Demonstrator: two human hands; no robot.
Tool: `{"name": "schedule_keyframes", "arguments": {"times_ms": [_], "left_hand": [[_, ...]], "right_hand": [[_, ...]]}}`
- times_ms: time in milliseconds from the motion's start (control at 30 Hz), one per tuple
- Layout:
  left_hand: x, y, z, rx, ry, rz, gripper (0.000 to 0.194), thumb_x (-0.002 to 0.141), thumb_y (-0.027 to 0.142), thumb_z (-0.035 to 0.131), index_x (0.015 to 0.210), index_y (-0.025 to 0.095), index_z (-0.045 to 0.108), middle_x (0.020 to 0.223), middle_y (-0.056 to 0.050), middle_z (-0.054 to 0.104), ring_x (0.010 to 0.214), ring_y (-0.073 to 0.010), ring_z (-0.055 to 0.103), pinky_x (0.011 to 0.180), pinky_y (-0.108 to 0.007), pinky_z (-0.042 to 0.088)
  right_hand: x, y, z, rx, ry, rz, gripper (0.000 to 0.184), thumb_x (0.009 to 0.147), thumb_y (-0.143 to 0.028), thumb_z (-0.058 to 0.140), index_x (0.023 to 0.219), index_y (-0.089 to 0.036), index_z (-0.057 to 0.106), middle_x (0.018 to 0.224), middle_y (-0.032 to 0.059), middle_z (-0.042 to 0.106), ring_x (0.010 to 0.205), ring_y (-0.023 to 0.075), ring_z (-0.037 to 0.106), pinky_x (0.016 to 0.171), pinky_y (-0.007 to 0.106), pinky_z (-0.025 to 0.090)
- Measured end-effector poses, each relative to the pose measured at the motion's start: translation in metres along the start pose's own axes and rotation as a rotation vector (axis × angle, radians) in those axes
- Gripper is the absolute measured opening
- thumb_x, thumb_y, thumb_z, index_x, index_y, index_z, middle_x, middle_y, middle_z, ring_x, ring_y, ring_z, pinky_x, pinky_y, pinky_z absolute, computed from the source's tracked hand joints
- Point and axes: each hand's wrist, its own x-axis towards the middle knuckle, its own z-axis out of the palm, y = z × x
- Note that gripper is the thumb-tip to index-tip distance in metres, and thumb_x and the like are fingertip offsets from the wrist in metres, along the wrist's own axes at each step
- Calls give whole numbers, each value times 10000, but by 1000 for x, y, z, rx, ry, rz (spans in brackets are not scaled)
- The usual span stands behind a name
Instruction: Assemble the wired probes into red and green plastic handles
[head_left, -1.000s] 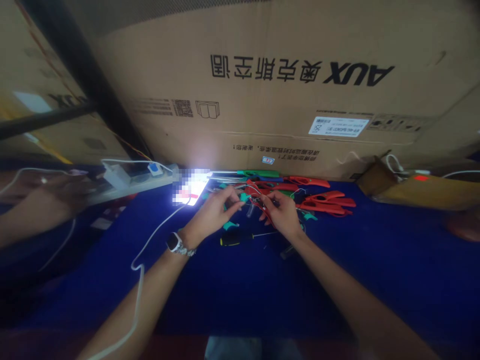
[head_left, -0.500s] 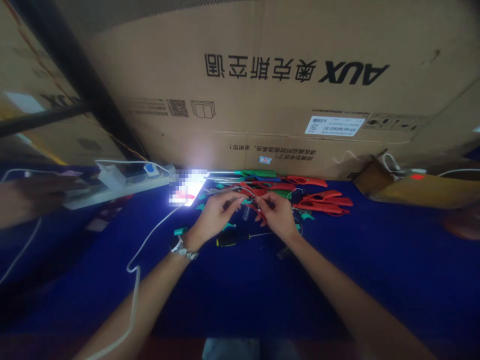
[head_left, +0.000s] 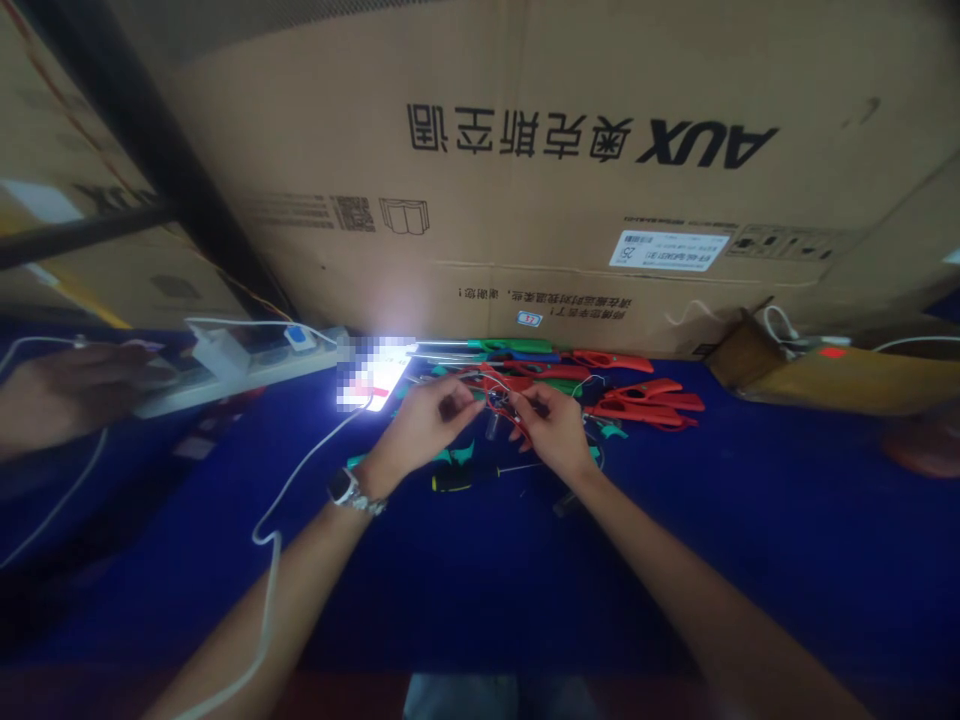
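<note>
Both hands meet over a heap of parts at the back of the blue-covered table. In my right hand (head_left: pixel 551 425), the fingers close around a red plastic handle shell (head_left: pixel 517 424), its loop partly hidden by them. My left hand (head_left: pixel 435 420) is beside it with thumb and forefinger pinched together; anything between the tips is too small to make out. Long lighters with red handles (head_left: pixel 611 361) and green handles (head_left: pixel 525 346) lie behind, along with red handle pieces (head_left: pixel 645 400). A screwdriver (head_left: pixel 466 480) with a black and yellow grip rests before my hands, near teal plastic pieces (head_left: pixel 459 453).
A lit phone (head_left: pixel 379 375) lies left of the heap, with a white cable (head_left: pixel 276 540) running forward from it. Farther left are a power strip (head_left: pixel 262 373) and another person's hand (head_left: pixel 82 390). A large cardboard box (head_left: pixel 480 220) stands behind; a yellowish box (head_left: pixel 817 380) sits right.
My left hand has shifted slightly left and its wrist has turned. My right hand stays nearly still with the red shell. The other person's hand at the far left has moved slightly.
</note>
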Motion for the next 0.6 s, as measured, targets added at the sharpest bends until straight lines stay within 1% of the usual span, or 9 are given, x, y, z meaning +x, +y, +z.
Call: {"name": "schedule_keyframes", "arguments": {"times_ms": [33,100,133,200,267,400,500,533,600], "left_hand": [[-1,-1,-6,18,-102,-18,212,810,354,740,730,187,636,655,8,644,570,-127,563,544,-252,448],[-2,-2,-19,48,-304,-53,247,713,374,827,751,189,667,650,16,641,579,-137,576,533,-246,438],[-3,-2,-25,68,-375,-45,241,709,383,832,776,195,695,686,8,661,615,-147,599,553,-250,445],[-5,-3,-30,109,-438,1,209,719,389,827,795,215,740,760,-7,683,685,-166,627,601,-263,459],[-6,-4,-29,143,-445,42,165,741,379,810,786,230,758,791,-14,679,714,-174,631,634,-277,464],[-7,-11,-12,182,-423,49,146,734,317,815,767,209,723,783,-18,672,729,-184,625,676,-298,472],[-6,-13,-4,211,-319,77,135,741,264,806,781,202,693,831,-31,664,817,-207,619,733,-322,482],[-5,-13,-3,188,-290,74,124,760,259,789,798,200,686,839,-30,664,812,-203,616,732,-322,483],[-3,-11,-2,71,-241,45,105,811,275,742,827,195,677,827,-22,677,760,-179,616,709,-308,489]], "right_hand": [[0,0,0,-4,5,1,375,833,-553,648,764,-187,605,501,-31,597,386,126,611,332,176,477],[0,0,0,-18,9,1,364,838,-542,645,767,-188,606,505,-28,598,388,127,612,330,176,473],[-1,0,0,-22,9,-2,358,840,-538,644,769,-189,608,507,-28,599,390,129,612,332,179,476],[-1,0,0,-28,7,-11,351,844,-533,642,768,-192,609,511,-27,600,394,133,615,336,188,482],[-2,-1,1,-29,3,-16,354,844,-539,642,764,-196,608,518,-27,603,401,139,620,340,197,486],[-3,-2,4,-27,-3,-2,364,839,-552,642,762,-199,604,529,-27,605,412,143,624,341,201,481],[-4,-4,5,-15,-8,-4,349,840,-535,643,767,-197,603,531,-29,603,409,136,617,335,193,473],[-4,-4,6,-11,-7,-8,344,842,-529,641,769,-196,604,525,-31,599,406,133,613,336,190,474],[-4,-4,6,-9,-1,-16,346,845,-529,637,772,-193,605,509,-34,592,396,128,605,337,186,476]]}}
